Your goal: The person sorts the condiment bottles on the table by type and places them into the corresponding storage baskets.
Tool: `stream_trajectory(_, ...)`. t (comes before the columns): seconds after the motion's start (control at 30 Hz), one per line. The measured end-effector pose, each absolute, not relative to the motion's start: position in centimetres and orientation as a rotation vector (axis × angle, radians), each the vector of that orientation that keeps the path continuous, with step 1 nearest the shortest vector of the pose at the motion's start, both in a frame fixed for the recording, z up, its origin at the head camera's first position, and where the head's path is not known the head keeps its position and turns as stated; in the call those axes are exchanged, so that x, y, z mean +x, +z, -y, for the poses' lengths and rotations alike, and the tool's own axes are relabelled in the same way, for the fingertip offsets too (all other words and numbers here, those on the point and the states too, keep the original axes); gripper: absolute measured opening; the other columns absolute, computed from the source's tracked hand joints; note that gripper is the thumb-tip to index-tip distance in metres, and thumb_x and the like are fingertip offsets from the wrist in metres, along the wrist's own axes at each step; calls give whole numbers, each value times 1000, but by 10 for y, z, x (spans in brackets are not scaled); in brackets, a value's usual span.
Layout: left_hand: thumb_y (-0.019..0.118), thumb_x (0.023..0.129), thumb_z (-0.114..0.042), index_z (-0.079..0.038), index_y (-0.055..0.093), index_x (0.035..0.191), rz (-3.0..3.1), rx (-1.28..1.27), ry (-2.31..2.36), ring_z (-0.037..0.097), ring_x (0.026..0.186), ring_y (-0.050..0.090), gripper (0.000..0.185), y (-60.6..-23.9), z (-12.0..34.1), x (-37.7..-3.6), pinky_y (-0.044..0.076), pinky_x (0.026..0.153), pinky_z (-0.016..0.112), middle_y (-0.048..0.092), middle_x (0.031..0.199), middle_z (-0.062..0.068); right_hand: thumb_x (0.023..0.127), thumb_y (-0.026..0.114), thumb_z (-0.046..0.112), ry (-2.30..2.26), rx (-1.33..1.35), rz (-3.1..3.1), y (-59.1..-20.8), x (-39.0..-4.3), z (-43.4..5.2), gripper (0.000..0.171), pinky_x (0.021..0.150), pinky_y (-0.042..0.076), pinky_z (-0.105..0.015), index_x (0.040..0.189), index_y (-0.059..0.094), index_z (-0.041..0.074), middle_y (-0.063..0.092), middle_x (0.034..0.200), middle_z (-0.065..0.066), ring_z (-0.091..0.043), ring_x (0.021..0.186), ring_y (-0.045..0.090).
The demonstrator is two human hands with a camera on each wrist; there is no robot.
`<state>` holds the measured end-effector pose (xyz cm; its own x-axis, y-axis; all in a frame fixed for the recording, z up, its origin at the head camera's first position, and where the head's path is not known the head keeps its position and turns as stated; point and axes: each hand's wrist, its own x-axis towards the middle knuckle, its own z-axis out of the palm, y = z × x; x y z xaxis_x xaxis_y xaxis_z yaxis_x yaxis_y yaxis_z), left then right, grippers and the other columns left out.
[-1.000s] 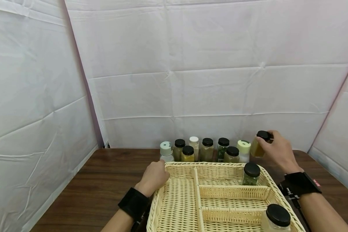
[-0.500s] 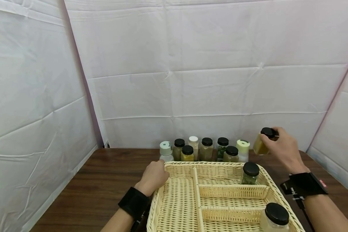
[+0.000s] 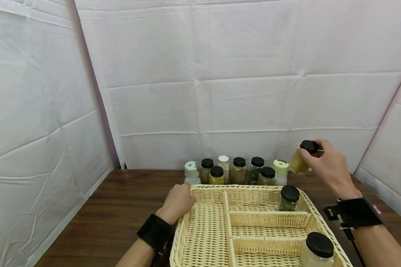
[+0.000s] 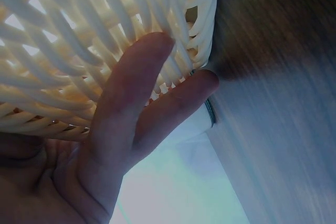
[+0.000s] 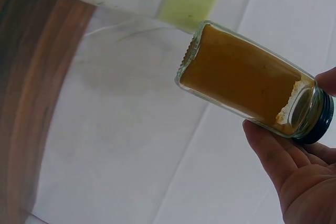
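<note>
My right hand (image 3: 332, 168) pinches a square glass spice jar (image 3: 298, 162) near its black lid. The jar is raised above the table at the back right and tilts. Brownish-yellow powder fills most of it in the right wrist view, where fingers (image 5: 273, 156) hold its neck and lid. My left hand (image 3: 176, 202) grips the far left corner of a pale wicker basket (image 3: 205, 230) with compartments. In the left wrist view, two of its fingers (image 4: 123, 98) lie along the woven wall (image 4: 63, 61). A green-filled jar (image 3: 289, 200) and a larger black-lidded jar (image 3: 315, 252) stand in the basket's right side.
Behind the basket, several spice jars stand in a loose row, among them a yellow-filled jar (image 3: 216, 176), a mint-capped bottle (image 3: 192, 172) and a lime-capped bottle (image 3: 280, 172). The dark wooden table (image 3: 113, 211) meets white cloth walls (image 3: 153, 111) at the back and sides.
My right hand has lifted the spice jar higher and moved slightly right, away from the lime-capped bottle; the jar tilts more. The left hand and basket stay put.
</note>
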<state>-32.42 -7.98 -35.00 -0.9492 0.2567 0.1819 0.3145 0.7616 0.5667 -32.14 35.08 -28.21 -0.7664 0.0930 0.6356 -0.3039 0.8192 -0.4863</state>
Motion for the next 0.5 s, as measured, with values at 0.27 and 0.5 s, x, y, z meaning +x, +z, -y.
stream_trajectory(0.27, 61, 92, 7, 9, 64, 103, 2855, -481, -936, 20, 58, 48, 12, -351, 80, -324, 38, 54, 30, 48, 69, 7, 105, 67, 27, 777, 197, 2299, -271, -310, -341, 54, 73, 39, -7, 141, 53, -12, 65, 121, -39, -52, 109, 66)
stream_trajectory(0.5, 62, 93, 6, 9, 64, 102, 2848, -499, -931, 19, 56, 47, 10, -349, 80, -323, 36, 53, 29, 46, 67, 6, 104, 69, 27, 761, 212, 2286, -261, -301, -330, 51, 73, 39, -5, 140, 56, -8, 67, 122, -36, -51, 110, 68)
